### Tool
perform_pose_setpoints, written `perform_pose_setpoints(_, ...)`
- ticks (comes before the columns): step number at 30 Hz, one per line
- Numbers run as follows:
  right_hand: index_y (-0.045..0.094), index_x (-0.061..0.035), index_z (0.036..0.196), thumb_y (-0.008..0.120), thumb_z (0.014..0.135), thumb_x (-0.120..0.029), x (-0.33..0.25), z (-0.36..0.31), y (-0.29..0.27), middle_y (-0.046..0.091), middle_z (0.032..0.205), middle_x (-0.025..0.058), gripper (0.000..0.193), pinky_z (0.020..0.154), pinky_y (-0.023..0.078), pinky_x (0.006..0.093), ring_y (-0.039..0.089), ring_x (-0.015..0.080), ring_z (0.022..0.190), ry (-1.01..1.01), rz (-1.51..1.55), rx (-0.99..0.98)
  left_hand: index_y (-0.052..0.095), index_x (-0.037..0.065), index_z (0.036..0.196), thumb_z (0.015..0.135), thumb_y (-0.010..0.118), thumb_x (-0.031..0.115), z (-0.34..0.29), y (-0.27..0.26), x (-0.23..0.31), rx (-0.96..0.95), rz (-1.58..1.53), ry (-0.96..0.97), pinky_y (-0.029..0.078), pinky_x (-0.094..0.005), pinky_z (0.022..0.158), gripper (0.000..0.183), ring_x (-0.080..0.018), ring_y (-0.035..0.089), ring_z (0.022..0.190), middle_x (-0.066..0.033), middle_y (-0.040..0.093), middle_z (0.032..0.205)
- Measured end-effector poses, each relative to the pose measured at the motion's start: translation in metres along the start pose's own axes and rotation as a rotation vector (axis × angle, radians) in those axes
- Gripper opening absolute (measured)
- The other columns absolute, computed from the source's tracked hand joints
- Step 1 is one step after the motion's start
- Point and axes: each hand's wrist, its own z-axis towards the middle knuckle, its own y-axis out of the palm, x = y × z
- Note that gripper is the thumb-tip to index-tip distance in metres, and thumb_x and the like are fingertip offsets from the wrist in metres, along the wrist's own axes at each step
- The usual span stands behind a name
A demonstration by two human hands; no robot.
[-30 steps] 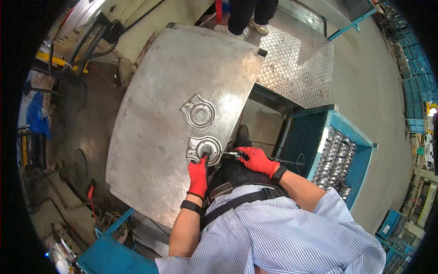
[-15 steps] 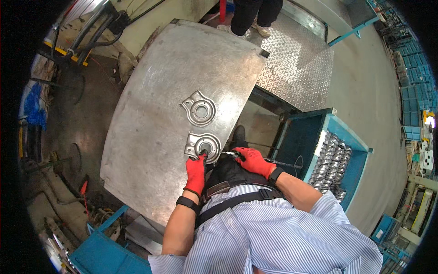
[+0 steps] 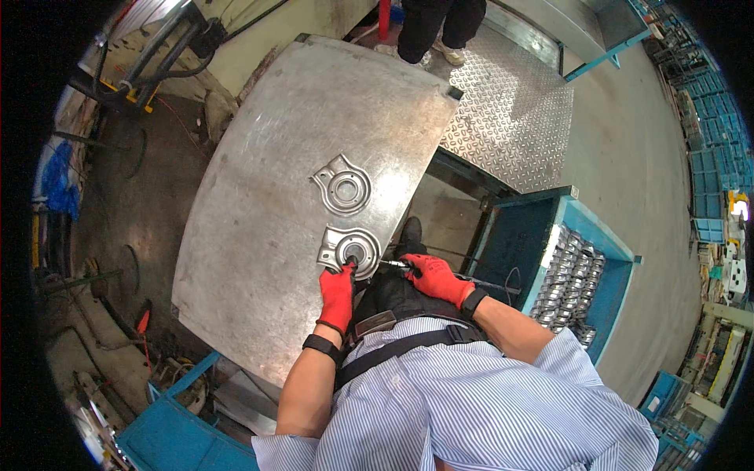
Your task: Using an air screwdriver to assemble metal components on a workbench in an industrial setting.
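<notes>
A stamped metal bracket with a round, holed centre lies flat near the right edge of the metal table. My left hand, in a red glove with dark fingertips, is closed on the bracket's near side, one finger at its central hole. In the red glove of my right hand is a slim silver-tipped tool, its tip pointing left at the bracket's right rim. Whether the tip touches the metal I cannot tell. A second, similar bracket lies just beyond the first, touched by neither hand.
To my right stands a blue bin holding several rows of metal parts. A person's dark-trousered legs are past the table's far end, by a tread-plate platform. Machinery with hoses is at far left.
Both hands, the tool and the two brackets stay almost where they were. At the upper left, a dark machine part with a yellow strip has shifted slightly.
</notes>
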Motion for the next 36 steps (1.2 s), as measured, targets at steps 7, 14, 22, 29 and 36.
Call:
perform_pose_setpoints(7,0.055,-0.0097,0.12,0.062,0.082,-0.028,0.002,-0.001,0.001,0.061,0.11,0.0176,0.043,0.087,0.046,0.0427,0.058,0.0355,0.102,-0.011,-0.038,-0.006,0.064,-0.001,0.099,0.083,0.065,0.009,-0.015,0.008,0.025,0.084,0.063,-0.079,0.044,-0.0282,0.058,0.019,-0.0105,0.055,0.066,-0.0024,0.064,0.082)
perform_pose_setpoints(14,0.057,-0.0106,0.118,0.063,0.08,-0.025,-0.004,-0.001,-0.002,0.063,0.106,0.0162,0.041,0.084,0.047,0.0418,0.058,0.0352,0.1,0.0,-0.062,-0.007,0.064,-0.001,0.103,0.083,0.064,0.008,-0.023,0.008,0.032,0.062,0.01,-0.054,0.047,-0.0272,0.067,0.022,-0.0122,0.06,0.076,-0.0045,0.066,0.09)
perform_pose_setpoints(22,0.057,-0.01,0.115,0.064,0.079,-0.015,-0.012,-0.004,-0.012,0.062,0.102,0.0173,0.037,0.082,0.047,0.0421,0.059,0.0355,0.097,-0.059,0.088,0.245,0.064,-0.002,0.102,0.084,0.063,0.009,-0.022,0.009,0.033,0.056,0.001,-0.076,0.048,-0.0282,0.07,0.022,-0.0122,0.06,0.079,-0.0054,0.067,0.091)
perform_pose_setpoints(29,0.057,-0.0104,0.116,0.065,0.079,-0.013,0.0,-0.007,-0.001,0.062,0.104,0.0171,0.038,0.083,0.047,0.0407,0.059,0.0349,0.098,0.009,0.145,0.136,0.064,-0.002,0.103,0.083,0.064,0.009,-0.016,0.004,0.02,-0.021,-0.032,0.047,0.047,-0.0281,0.069,0.022,-0.0126,0.06,0.078,-0.0053,0.067,0.091)
perform_pose_setpoints(36,0.058,-0.0122,0.118,0.063,0.08,-0.021,-0.003,-0.004,0.0,0.062,0.107,0.015,0.039,0.085,0.046,0.0416,0.058,0.0344,0.099,-0.036,-0.019,0.046,0.064,0.0,0.103,0.083,0.064,0.008,-0.015,0.004,0.02,-0.026,-0.064,-0.003,0.048,-0.027,0.068,0.021,-0.0128,0.06,0.076,-0.0045,0.067,0.09)
